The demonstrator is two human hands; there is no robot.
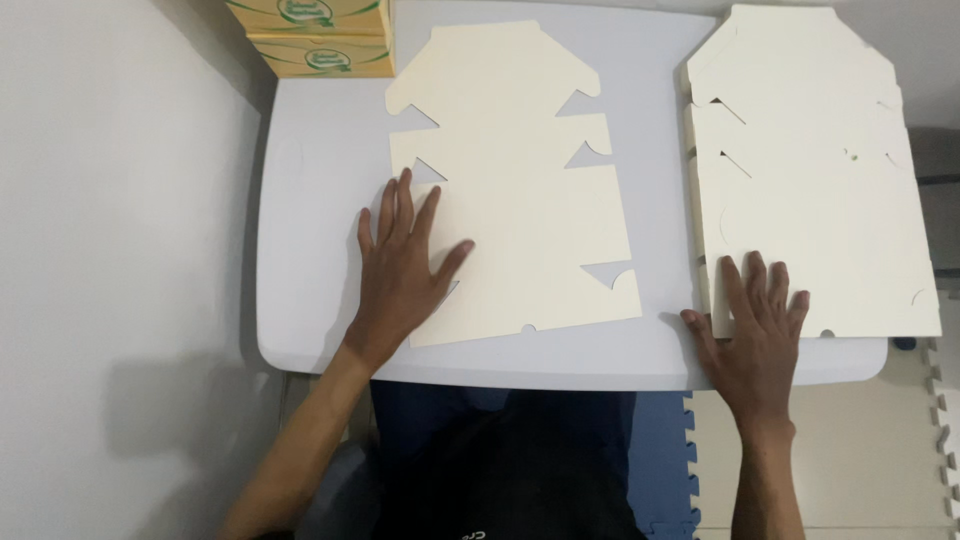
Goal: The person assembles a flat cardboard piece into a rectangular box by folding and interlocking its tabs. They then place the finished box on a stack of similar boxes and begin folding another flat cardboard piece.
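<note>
A flat, cream-coloured die-cut cardboard blank (520,190) lies unfolded on the white table (320,160). My left hand (400,270) rests flat on its lower left corner with fingers spread. To the right sits a stack of the same flat blanks (810,180). My right hand (757,330) lies flat with fingers apart on the stack's lower left corner, near the table's front edge. Neither hand holds anything.
Stacked yellow-and-green cartons (315,35) stand at the table's far left corner against a white wall (110,200). Blue and cream foam floor tiles (850,450) lie below the table's front edge on the right. My dark clothing fills the lower middle.
</note>
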